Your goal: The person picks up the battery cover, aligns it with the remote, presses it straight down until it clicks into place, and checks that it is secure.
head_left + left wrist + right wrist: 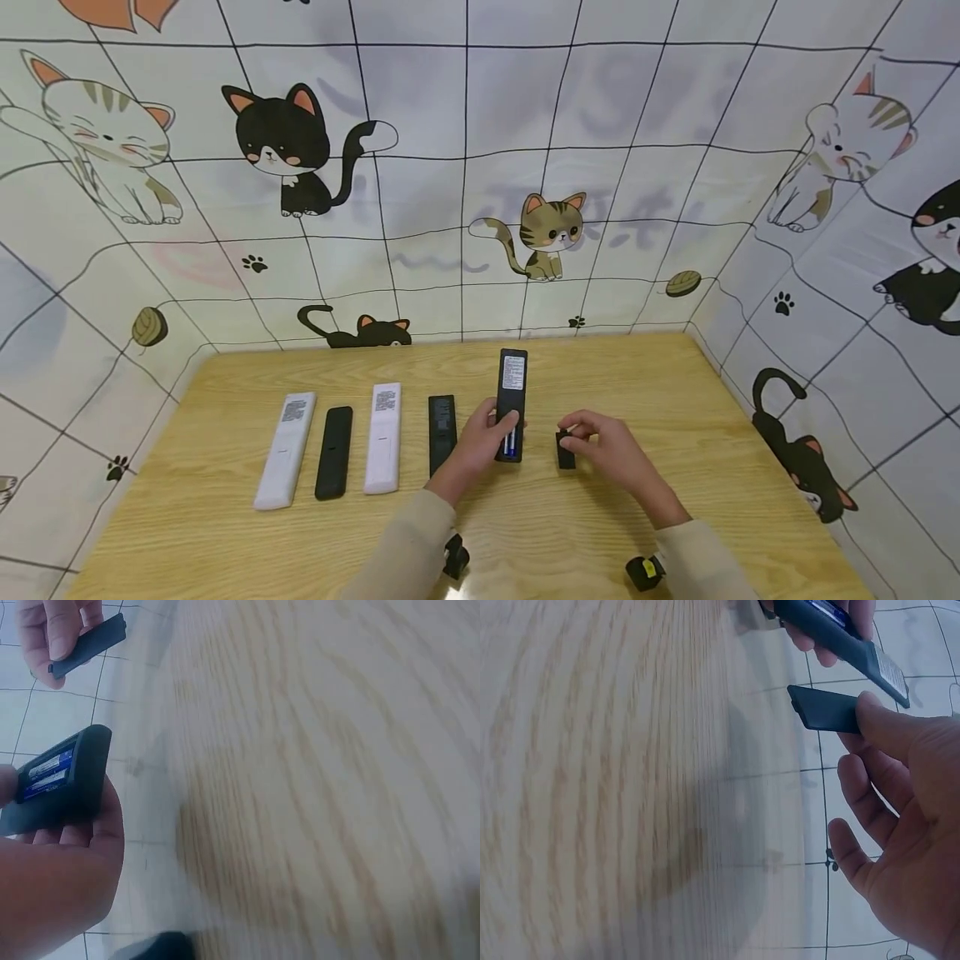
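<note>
My left hand (480, 442) grips a black remote control (512, 387), its back turned up and a white label near its far end. The battery compartment at the near end is uncovered, and blue batteries (49, 774) lie inside it. Thumb and fingers of my right hand (609, 448) pinch a small black battery cover (566, 454), held apart from the remote on its right side. In the right wrist view the cover (823, 709) appears between thumb and index finger, while the other fingers are loosely bent.
Left of my hands, a row lies on the wooden table (600, 375): a white remote (282, 454), a black remote (333, 454), another white remote (383, 442) and a dark remote (442, 425) partly behind my left hand. A cat-patterned cloth (420, 192) rises behind the table.
</note>
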Tool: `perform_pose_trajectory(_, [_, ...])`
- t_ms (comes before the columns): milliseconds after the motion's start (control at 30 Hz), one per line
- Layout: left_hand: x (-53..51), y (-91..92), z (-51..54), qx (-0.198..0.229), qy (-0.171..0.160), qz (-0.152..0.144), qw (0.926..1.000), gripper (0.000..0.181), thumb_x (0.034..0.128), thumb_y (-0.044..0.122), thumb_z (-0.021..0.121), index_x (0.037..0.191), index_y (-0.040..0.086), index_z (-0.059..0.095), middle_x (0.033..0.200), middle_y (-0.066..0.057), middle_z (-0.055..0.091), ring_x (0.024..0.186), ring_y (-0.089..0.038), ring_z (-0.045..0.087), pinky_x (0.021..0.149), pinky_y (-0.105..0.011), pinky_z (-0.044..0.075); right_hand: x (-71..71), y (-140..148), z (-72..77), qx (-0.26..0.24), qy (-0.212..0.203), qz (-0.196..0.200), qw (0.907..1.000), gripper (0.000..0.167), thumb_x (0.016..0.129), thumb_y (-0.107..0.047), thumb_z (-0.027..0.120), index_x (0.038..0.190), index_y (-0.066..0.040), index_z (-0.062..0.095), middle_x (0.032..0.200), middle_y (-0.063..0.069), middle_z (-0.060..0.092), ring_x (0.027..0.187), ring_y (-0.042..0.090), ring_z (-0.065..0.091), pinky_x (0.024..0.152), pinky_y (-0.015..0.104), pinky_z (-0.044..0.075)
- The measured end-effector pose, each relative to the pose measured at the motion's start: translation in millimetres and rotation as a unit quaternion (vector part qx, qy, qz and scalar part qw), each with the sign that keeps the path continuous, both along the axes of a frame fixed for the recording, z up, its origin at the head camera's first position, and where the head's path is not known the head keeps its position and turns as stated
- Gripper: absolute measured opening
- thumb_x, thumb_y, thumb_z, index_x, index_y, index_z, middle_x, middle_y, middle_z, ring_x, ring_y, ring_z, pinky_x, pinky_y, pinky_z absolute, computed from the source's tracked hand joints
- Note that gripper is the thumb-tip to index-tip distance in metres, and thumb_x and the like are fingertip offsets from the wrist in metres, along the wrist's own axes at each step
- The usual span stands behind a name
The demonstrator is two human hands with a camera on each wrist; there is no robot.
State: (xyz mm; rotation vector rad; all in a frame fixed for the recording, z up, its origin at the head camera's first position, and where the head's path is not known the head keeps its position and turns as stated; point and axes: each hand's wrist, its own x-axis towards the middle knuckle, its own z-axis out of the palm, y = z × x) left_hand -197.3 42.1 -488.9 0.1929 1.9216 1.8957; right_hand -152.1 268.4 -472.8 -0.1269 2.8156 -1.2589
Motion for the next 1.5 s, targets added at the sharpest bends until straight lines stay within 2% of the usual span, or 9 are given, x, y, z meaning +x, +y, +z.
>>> perform_pose_trajectory(133, [0.4, -3.5, -0.5, 0.018, -0.005, 0.001, 0.9998, 0.037, 0.1024, 0.031, 0.05, 0.132, 0.009, 0.045, 0.123, -0.023, 0.065, 0.105, -0.024, 0.068, 0.081, -0.033, 0.054, 0.4, -6.3, -0.1, -0.007, -0.002, 0.013, 0.9999, 0.021, 0.09, -0.021, 0.069, 0.11, -0.013, 0.068, 0.087, -0.004, 0.069, 0.088, 0.012, 0.062, 0.075, 0.03, 0.048])
perform_pose_trajectory(233, [1.6, -4.6, -0.9, 0.012, 0.001, 0.008, 0.9999, 0.036, 0.1035, 0.031, 0.047, 0.128, 0.005, 0.047, 0.121, -0.022, 0.066, 0.104, -0.023, 0.067, 0.084, -0.035, 0.053, 0.4, -9.9, -0.3, -0.006, 0.004, 0.023, 0.9997, 0.021, 0.09, -0.022, 0.07, 0.11, -0.013, 0.068, 0.087, -0.005, 0.069, 0.088, 0.012, 0.063, 0.075, 0.029, 0.049])
perform_pose_trajectory(333, [2.7, -5.4, -0.3, -0.014, 0.016, 0.017, 0.9996, 0.036, 0.1039, 0.032, 0.046, 0.125, 0.003, 0.051, 0.113, -0.016, 0.066, 0.096, -0.018, 0.063, 0.082, -0.031, 0.05, 0.5, -13.8, -0.7, -0.006, 0.009, 0.032, 0.9994, 0.021, 0.09, -0.021, 0.07, 0.109, -0.012, 0.068, 0.086, -0.006, 0.07, 0.086, 0.01, 0.063, 0.075, 0.028, 0.049])
perform_pose_trajectory(433, [3.5, -6.3, 0.2, -0.034, 0.031, 0.023, 0.9987, 0.033, 0.1033, 0.03, 0.047, 0.122, 0.004, 0.054, 0.101, -0.01, 0.063, 0.084, -0.015, 0.055, 0.074, -0.028, 0.045, 0.5, -17.0, -1.4, -0.006, 0.021, 0.046, 0.9987, 0.021, 0.09, -0.021, 0.07, 0.108, -0.01, 0.068, 0.085, -0.006, 0.07, 0.083, 0.008, 0.063, 0.074, 0.027, 0.049])
perform_pose_trajectory(567, [2.4, -7.6, -1.0, -0.041, 0.04, 0.025, 0.998, 0.031, 0.1022, 0.028, 0.05, 0.125, 0.008, 0.052, 0.095, -0.01, 0.065, 0.079, -0.015, 0.057, 0.07, -0.03, 0.046, -0.3, -21.1, -2.5, -0.013, 0.038, 0.063, 0.9972, 0.023, 0.089, -0.021, 0.071, 0.108, -0.008, 0.068, 0.086, -0.005, 0.07, 0.081, 0.006, 0.062, 0.075, 0.025, 0.049])
perform_pose_trajectory(733, [-0.3, -8.7, -1.0, -0.051, 0.049, 0.03, 0.997, 0.03, 0.1001, 0.026, 0.055, 0.126, 0.011, 0.054, 0.098, -0.013, 0.071, 0.082, -0.015, 0.065, 0.076, -0.035, 0.053, -1.5, -27.8, -2.3, -0.02, 0.037, 0.07, 0.9966, 0.021, 0.089, -0.021, 0.071, 0.106, -0.009, 0.069, 0.088, -0.007, 0.068, 0.08, 0.004, 0.059, 0.076, 0.023, 0.05])
perform_pose_trajectory(1000, [-1.0, -14.2, 4.5, -0.069, 0.055, 0.031, 0.9956, 0.028, 0.1003, 0.021, 0.052, 0.125, 0.009, 0.055, 0.108, -0.013, 0.071, 0.092, -0.017, 0.065, 0.085, -0.033, 0.05, -3.7, -38.6, 1.9, -0.014, 0.082, 0.065, 0.9943, 0.017, 0.086, -0.02, 0.074, 0.101, -0.012, 0.072, 0.08, -0.009, 0.06, 0.076, 0.006, 0.053, 0.071, 0.024, 0.047])
perform_pose_trajectory(1267, [-1.7, -17.1, 3.1, -0.061, 0.079, 0.032, 0.9945, 0.027, 0.1003, 0.018, 0.053, 0.125, 0.007, 0.054, 0.109, -0.016, 0.072, 0.096, -0.021, 0.065, 0.084, -0.029, 0.045, -10.1, -55.2, -1.7, -0.02, 0.111, 0.118, 0.9866, 0.015, 0.083, -0.015, 0.077, 0.098, -0.013, 0.073, 0.075, -0.009, 0.062, 0.072, 0.003, 0.054, 0.069, 0.025, 0.05])
perform_pose_trajectory(1500, [-2.0, -17.3, -0.5, -0.083, 0.088, 0.03, 0.9922, 0.027, 0.1005, 0.019, 0.054, 0.126, 0.011, 0.054, 0.106, -0.011, 0.073, 0.09, -0.013, 0.063, 0.084, -0.03, 0.046, -13.0, -66.4, -9.0, -0.025, 0.153, 0.134, 0.9789, 0.015, 0.08, -0.015, 0.079, 0.094, -0.012, 0.073, 0.073, -0.009, 0.063, 0.07, 0.001, 0.055, 0.067, 0.029, 0.052])
